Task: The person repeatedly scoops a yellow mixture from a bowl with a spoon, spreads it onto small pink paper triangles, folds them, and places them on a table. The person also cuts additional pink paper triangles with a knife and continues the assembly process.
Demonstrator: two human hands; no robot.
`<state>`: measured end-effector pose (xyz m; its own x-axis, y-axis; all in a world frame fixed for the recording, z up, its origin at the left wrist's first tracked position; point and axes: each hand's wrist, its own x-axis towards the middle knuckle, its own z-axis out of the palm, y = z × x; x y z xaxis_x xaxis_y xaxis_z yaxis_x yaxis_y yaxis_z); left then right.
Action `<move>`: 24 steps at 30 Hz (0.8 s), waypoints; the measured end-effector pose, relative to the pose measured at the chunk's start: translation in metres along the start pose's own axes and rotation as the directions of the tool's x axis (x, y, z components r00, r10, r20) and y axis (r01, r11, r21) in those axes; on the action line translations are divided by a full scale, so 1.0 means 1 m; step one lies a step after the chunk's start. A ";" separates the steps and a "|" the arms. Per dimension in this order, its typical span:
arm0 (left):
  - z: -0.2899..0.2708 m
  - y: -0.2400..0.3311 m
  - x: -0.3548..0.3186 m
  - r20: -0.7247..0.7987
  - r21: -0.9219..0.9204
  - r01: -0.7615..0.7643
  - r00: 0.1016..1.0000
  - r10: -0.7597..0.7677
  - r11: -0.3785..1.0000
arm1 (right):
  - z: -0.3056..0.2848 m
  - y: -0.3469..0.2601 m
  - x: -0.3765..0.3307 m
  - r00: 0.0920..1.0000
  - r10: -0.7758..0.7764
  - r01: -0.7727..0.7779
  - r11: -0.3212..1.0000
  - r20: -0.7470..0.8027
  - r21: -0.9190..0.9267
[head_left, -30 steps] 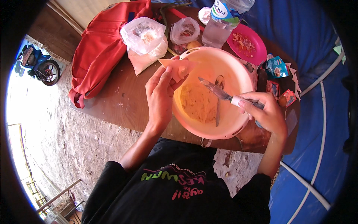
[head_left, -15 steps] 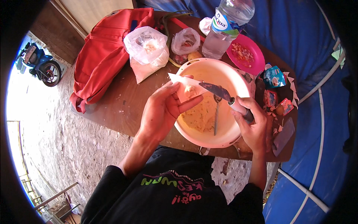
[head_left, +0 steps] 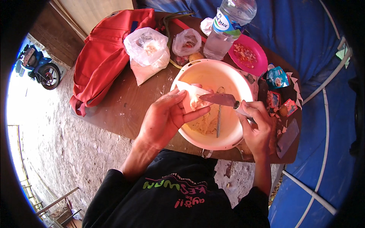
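Note:
My left hand [head_left: 161,117] is palm up over the white basin [head_left: 246,125], its thumb and fingers holding a pale triangular piece [head_left: 183,86] that looks like a thin wrapper or sheet. A lump of pale paste [head_left: 197,102] sits on that piece. In my right hand [head_left: 258,123] is a knife [head_left: 218,99], gripped by its light handle, with the dark blade's tip at the paste. Below, a yellowish mixture [head_left: 201,125] coats the basin's bottom, and a metal spoon [head_left: 218,125] leans in it.
Left of the basin lie a red bag [head_left: 104,53] and a plastic bag of whitish powder [head_left: 146,64]. Behind it stands a large water bottle [head_left: 216,45]. A pink plate [head_left: 260,66] of chopped bits, a teal packet [head_left: 278,78] and red packets [head_left: 291,107] are at the right.
The knife has dropped and shifted left, bringing its tip to the paste. The paste lump looks larger and more spread, and the left hand has shifted slightly.

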<state>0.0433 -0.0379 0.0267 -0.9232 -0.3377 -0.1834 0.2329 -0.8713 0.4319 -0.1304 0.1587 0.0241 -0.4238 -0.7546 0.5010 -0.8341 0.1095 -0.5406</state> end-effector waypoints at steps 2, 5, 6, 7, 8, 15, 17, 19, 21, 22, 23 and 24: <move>-0.002 0.000 0.000 0.002 0.004 0.013 1.000 -0.013 1.000 | -0.002 0.000 -0.001 1.000 -0.015 0.015 1.000 -0.001 -0.015; -0.003 0.000 0.000 0.012 0.000 0.018 1.000 -0.018 1.000 | -0.005 0.001 -0.001 1.000 -0.025 0.025 1.000 -0.005 -0.006; -0.004 0.000 0.000 0.002 0.004 0.017 1.000 -0.017 1.000 | -0.005 0.001 -0.001 1.000 -0.027 0.027 1.000 -0.005 -0.010; -0.004 0.001 0.000 0.003 0.002 0.014 1.000 -0.014 1.000 | -0.006 0.001 -0.002 1.000 -0.022 0.022 1.000 -0.004 -0.004; -0.004 0.001 0.000 -0.025 0.013 0.018 1.000 -0.018 1.000 | -0.006 0.002 -0.002 1.000 -0.030 0.030 0.999 -0.005 -0.013; -0.007 0.000 0.000 -0.029 0.002 -0.001 1.000 0.001 1.000 | -0.012 0.004 -0.006 1.000 -0.004 0.004 1.000 0.003 -0.004; -0.011 0.002 0.001 -0.069 0.003 -0.025 0.997 0.025 1.000 | -0.017 0.005 -0.004 1.000 -0.009 0.011 0.998 0.026 -0.054; -0.015 0.006 0.000 -0.019 0.009 -0.093 0.995 0.093 0.996 | -0.022 0.003 -0.002 0.999 0.029 -0.026 0.996 0.030 -0.086; -0.019 0.013 0.005 -0.027 0.062 -0.146 0.989 0.148 0.987 | -0.027 -0.002 0.001 0.992 0.097 -0.090 0.992 0.075 -0.090; -0.020 0.012 0.005 -0.059 0.093 -0.166 0.983 0.172 0.982 | -0.028 -0.004 0.002 0.985 0.137 -0.127 0.987 0.109 -0.095; -0.020 0.010 0.004 -0.048 0.098 -0.194 0.979 0.199 0.976 | -0.029 -0.007 0.004 0.969 0.175 -0.169 0.984 0.176 -0.048; -0.021 0.009 0.006 -0.088 0.128 -0.187 0.976 0.199 0.974 | -0.029 -0.009 0.005 0.950 0.190 -0.195 0.981 0.248 -0.005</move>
<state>0.0463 -0.0549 0.0105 -0.8281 -0.5340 -0.1708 0.3600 -0.7400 0.5682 -0.1352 0.1725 0.0508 -0.4735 -0.8566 0.2051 -0.7370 0.2577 -0.6249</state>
